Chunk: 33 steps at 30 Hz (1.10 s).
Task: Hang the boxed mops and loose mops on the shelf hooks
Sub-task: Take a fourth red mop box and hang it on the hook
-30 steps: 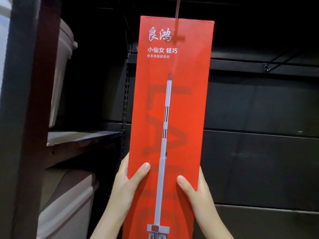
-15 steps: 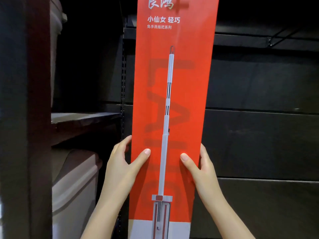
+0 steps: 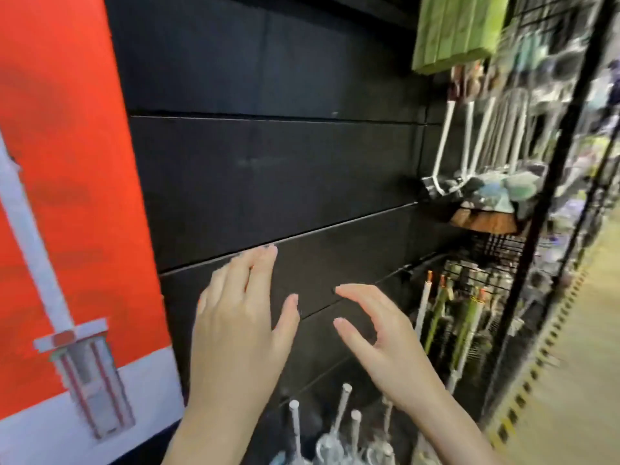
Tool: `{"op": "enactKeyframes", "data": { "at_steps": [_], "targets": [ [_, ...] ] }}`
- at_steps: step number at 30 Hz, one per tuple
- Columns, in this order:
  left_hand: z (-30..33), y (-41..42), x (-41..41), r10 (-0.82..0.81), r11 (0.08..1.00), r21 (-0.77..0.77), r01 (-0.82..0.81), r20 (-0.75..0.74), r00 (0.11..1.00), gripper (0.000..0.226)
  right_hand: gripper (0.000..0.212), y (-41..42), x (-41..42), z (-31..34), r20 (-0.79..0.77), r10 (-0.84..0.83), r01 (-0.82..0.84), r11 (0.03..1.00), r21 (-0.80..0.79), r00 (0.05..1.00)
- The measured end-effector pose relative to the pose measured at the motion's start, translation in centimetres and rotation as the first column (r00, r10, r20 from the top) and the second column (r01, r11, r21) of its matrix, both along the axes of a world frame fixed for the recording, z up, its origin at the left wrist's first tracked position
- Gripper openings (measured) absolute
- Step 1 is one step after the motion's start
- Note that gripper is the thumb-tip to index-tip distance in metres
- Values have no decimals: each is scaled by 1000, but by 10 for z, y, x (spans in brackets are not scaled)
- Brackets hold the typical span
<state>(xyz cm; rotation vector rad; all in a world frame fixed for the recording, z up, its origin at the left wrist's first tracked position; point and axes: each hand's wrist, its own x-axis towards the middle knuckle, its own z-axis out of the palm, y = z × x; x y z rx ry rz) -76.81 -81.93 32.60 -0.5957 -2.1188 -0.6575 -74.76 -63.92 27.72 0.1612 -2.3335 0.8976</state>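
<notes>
The red boxed mop [image 3: 73, 203], printed with a white mop picture and a white band at its foot, hangs at the far left against the black shelf wall [image 3: 268, 169]. Its top and any hook are out of view. My left hand [image 3: 241, 317] is free in front of the wall, fingers straight and spread, holding nothing. To its right, my right hand [image 3: 379, 333] is also free, with fingers loosely bent. Below both hands, several loose mops [image 3: 335, 427] stand with their white handle tips pointing up.
Right of the wall stand green and white handled tools [image 3: 446, 317] and hanging white-handled items [image 3: 483, 125]. A green pack [image 3: 456, 28] hangs at the top. A black wire rack post [image 3: 550, 182] and a yellow-black floor stripe [image 3: 523, 380] lie further right.
Both hands have let go of the red box, which now hangs alone at the left. The view has swung right and down toward the loose mops.
</notes>
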Motion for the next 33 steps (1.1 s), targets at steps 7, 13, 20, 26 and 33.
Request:
{"op": "enactKeyframes", "data": {
  "at_steps": [7,13,20,26,33],
  "targets": [
    [-108,182,76,-345,705,-375,602,559,753,56,37,164,189,-100,306,-537,524,841,132,786],
    [-185,331,213,-435,355,-303,884,783,444,62,40,242,401,-177,562,-710,816,569,105,423],
    [-248,440,344,-366,70,-141,988,917,157,62,40,257,587,-234,713,-698,987,152,58,65],
    [-277,529,376,-276,-28,-194,981,945,178,61,44,304,635,-257,787,-617,998,36,51,-18],
    [-287,685,395,-314,-46,-244,969,924,218,60,43,462,649,-252,752,-660,999,35,32,-1]
  ]
}}
